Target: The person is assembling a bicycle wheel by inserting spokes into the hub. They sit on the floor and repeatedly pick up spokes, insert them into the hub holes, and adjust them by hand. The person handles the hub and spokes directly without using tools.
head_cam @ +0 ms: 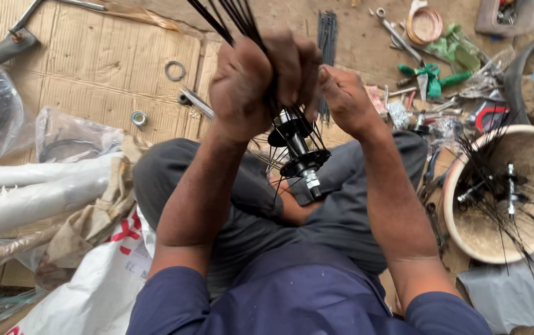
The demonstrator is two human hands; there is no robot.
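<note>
Gripping spokes [230, 18], tips cut off

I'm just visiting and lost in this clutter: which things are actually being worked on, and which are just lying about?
In hand:
left hand gripping the black spokes
right hand at the same bundle
black wheel hub

Lying about:
bowl of spoked hubs
green-handled pliers
metal ring
cardboard

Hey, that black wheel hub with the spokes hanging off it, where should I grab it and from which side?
Probably the bare barrel of the black hub, between its two flanges, coming in from the side. Spokes fan from both flanges and the left hand bunches them above, so the middle is the only clear, narrow part; the threaded axle end looks too small.
</note>
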